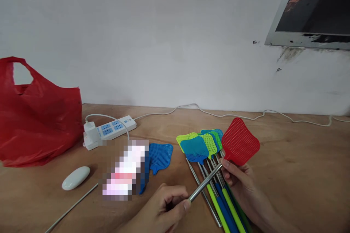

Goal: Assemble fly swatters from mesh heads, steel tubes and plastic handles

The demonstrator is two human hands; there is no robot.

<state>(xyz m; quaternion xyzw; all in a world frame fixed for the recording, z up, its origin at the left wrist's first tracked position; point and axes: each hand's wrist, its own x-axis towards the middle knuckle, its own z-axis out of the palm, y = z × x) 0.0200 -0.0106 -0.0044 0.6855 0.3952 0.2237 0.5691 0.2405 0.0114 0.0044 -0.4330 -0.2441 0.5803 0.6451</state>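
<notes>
While pinching red swatter in closed fingers of left hand and right hand, reaching across piled swatters. Flanked at left by power strip and red bag.

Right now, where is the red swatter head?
In the head view, the red swatter head is right of centre, above the right hand, right of the piled swatters.

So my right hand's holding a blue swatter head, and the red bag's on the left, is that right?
No: the swatter head in your right hand is red, not blue, as the head view shows. The red bag is on the left.
</notes>
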